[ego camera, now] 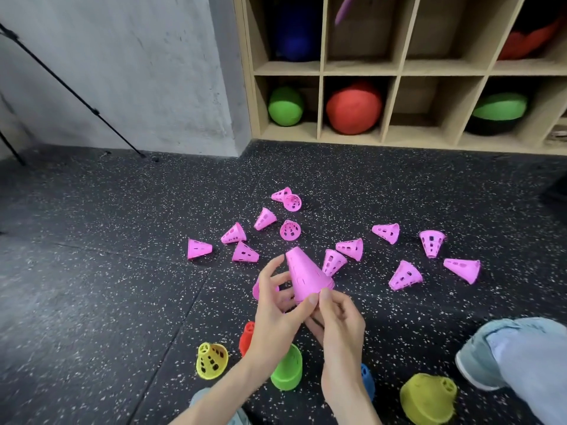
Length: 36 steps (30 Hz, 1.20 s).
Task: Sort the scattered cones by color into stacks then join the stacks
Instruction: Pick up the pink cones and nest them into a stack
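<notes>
Above the floor [92, 302], both hands, left hand [276, 305] and right hand [340, 326], pinch a pink cone stack [306, 274].

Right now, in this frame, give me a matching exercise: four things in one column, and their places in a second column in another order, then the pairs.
Things
1. pink stack
2. yellow cone
3. red ball
4. green cone

Places
A. in a shelf cubby
B. on the floor, left of both forearms
C. held up by both hands
D. on the floor between the forearms

Pairs: 1-C, 2-B, 3-A, 4-D

The left hand and right hand both grip the stack at its base.
</notes>
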Motion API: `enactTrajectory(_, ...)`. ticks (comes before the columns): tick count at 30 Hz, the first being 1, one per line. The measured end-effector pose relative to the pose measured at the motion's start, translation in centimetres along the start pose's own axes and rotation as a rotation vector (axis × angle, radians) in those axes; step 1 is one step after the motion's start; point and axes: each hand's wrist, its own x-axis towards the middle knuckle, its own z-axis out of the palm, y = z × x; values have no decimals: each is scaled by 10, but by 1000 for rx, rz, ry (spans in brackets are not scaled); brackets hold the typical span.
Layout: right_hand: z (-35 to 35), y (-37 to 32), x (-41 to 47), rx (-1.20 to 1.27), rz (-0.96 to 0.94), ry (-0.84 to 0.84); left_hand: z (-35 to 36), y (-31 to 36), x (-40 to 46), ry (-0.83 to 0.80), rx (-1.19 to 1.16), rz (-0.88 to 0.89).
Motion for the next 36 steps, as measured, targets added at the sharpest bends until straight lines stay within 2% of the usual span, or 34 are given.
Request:
enactTrajectory(6,-5,4,2,6,30,16,-11,-12,6,-98,126,-16)
enactTrajectory(10,-8,9,8,64,10,94,-21,-25,19,-130,208,-20)
enactTrajectory(18,-26,24,32,-24,-112,267,-70,-81,63,-81,739,-43)
enactTrajectory(21,-31,32,36,-75,-121,276,-79,-100,78,-123,893,-97)
enactTrajectory(26,-35,41,40,-51,-103,248,-78,-124,92,-297,1052,-252)
enactTrajectory(32,-38,49,44,-73,-95,244,-73,-135,113,-299,1103,-350)
enactTrajectory(36,-40,51,47,-63,-81,228,-73,-142,114,-385,1230,-389)
